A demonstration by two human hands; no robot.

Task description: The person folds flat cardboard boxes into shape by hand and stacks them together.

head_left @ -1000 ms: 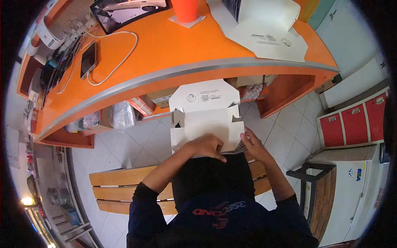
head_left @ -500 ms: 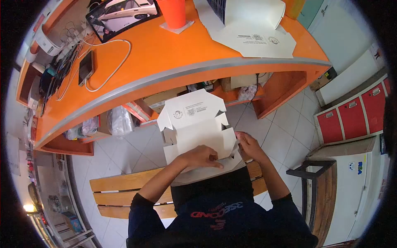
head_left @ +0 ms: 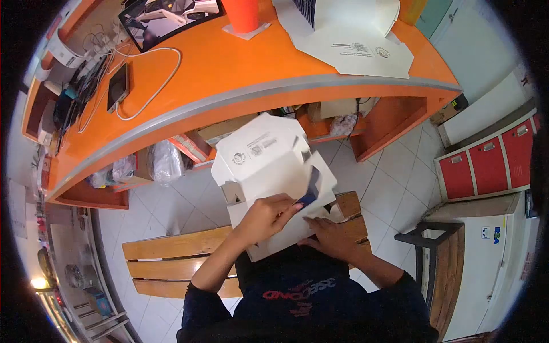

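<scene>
A partly folded white cardboard box with a printed lid panel lies over my lap, turned slightly askew. My left hand reaches over its near part, thumb and fingers closed on a flap with a dark blue side, which is bent up and blurred. At the near right corner, my right hand grips the box's edge, fingers over the cardboard. Part of the near side is hidden under both hands.
An orange curved desk carries a tablet, a phone with a white cable, an orange cup and another unfolded white box. A slatted wooden bench is beneath me; a wooden chair stands right.
The box has tilted and swung slightly. My left hand now pinches a raised blue-sided flap; my right hand has moved left and nearer my body along the box edge.
</scene>
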